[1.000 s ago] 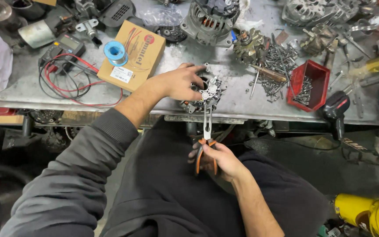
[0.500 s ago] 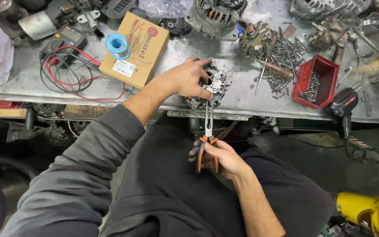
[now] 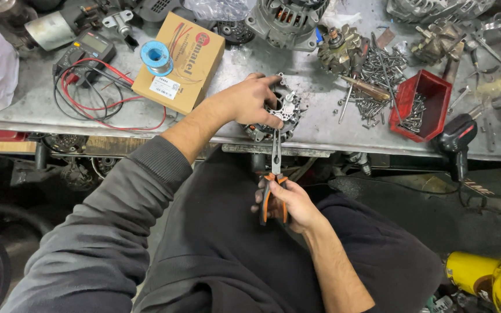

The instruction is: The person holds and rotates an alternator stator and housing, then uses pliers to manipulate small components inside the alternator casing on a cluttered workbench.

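My left hand (image 3: 253,101) rests on a metal alternator part (image 3: 288,110) at the front edge of the steel workbench (image 3: 326,130), gripping it from above. My right hand (image 3: 291,203) sits below the bench edge, closed around the orange-and-black handles of long-nose pliers (image 3: 275,174). The pliers point upward and their tip touches the lower side of the alternator part.
A cardboard box (image 3: 184,61) with a blue spool of wire (image 3: 156,56) lies left of my hand. A multimeter with red and black leads (image 3: 91,49) is farther left. A red bin of screws (image 3: 421,104), loose screws, a screwdriver (image 3: 360,87) and other alternators (image 3: 288,20) crowd the right.
The view has shifted slightly. Both hands keep their hold; the pliers stay pressed up against the alternator part with little movement.
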